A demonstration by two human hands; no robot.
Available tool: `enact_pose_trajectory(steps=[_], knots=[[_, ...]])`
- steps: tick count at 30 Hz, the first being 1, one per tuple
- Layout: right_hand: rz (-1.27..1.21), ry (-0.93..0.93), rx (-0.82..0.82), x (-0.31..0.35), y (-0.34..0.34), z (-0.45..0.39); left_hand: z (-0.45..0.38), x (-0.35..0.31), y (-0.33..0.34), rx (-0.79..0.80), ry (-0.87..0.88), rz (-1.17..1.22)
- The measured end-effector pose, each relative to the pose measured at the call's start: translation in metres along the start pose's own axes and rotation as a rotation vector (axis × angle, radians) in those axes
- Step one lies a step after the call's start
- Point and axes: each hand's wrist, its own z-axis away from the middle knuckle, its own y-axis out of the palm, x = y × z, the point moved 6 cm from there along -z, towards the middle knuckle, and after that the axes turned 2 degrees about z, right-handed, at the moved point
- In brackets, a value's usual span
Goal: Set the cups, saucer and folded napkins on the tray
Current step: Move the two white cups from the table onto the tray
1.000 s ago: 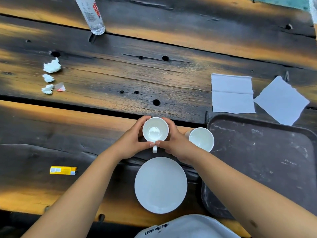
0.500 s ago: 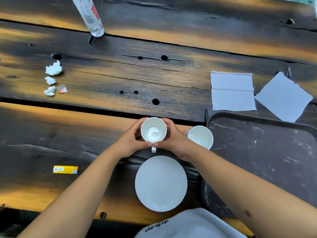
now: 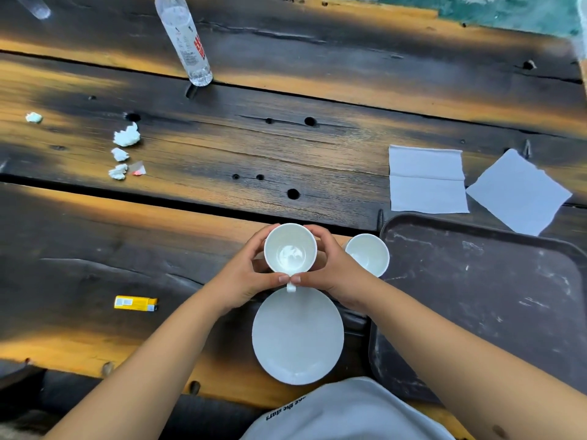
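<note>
A white cup sits upright between both hands, its handle pointing toward me. My left hand wraps its left side and my right hand wraps its right side, thumbs meeting at the handle. A second white cup stands just to the right, beside the dark tray. The white saucer lies on the table right below the held cup. Two white napkins lie beyond the tray: a folded one and a square one turned like a diamond.
A clear plastic bottle stands at the back. Crumpled tissue bits lie at the left, and a yellow lighter sits near the front left. The wooden table has holes and a gap between planks.
The hands and cup have stayed in place on the table. Only the camera has tilted a little, showing more of the far table.
</note>
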Motion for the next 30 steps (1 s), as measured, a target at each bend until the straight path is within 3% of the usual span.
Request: enact_pose_trajectory(steps=[30], knots=[[-0.064,-0.163,-0.187,0.007,-0.027,0.177,0.075,-0.029,0.122,0.104,0.078,-0.052]])
